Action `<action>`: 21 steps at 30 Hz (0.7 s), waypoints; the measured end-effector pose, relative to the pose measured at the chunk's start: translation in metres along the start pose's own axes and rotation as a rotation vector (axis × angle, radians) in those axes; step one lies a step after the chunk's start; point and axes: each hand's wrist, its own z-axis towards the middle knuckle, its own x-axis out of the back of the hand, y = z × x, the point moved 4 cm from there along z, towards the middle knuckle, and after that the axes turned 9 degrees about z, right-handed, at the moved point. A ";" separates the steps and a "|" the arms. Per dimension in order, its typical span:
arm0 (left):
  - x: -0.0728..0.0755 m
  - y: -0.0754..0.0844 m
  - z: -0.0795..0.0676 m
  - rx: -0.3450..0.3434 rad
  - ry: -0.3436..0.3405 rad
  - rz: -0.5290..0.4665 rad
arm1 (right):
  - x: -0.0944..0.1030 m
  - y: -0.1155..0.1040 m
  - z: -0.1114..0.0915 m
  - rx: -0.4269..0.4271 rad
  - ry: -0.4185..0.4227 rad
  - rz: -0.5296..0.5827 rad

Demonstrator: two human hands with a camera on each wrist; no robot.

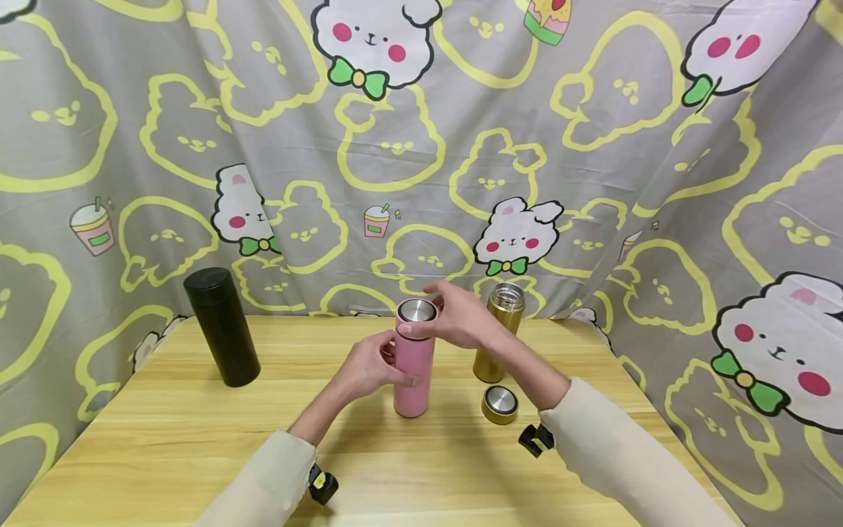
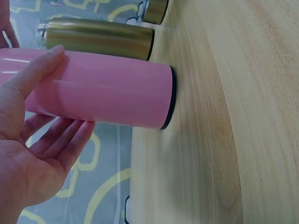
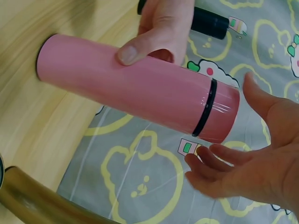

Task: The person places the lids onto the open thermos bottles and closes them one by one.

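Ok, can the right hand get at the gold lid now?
Probably yes: the gold lid lies uncovered on the table, and the right hand, near the pink bottle, seems to hold nothing.

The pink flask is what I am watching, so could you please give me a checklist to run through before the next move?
1. Left hand holding the pink flask: ok, it grips the body.
2. Flask upright: ok in the head view.
3. Pink lid in place: ok, it sits on top.
4. Pink lid's tightness: cannot tell.
5. Right hand gripping that lid: not ok, the right wrist view shows a gap beside its thumb.
6. Gold flask closed: not ok, the gold lid lies on the table.
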 end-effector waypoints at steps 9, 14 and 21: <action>0.000 0.001 -0.001 -0.012 -0.004 -0.015 | 0.001 -0.004 0.003 0.064 -0.124 0.076; 0.001 0.001 -0.001 -0.018 0.000 -0.009 | -0.001 -0.002 0.003 0.063 -0.122 0.052; 0.001 0.000 0.000 -0.018 0.002 -0.001 | -0.002 -0.001 0.004 0.050 -0.036 0.012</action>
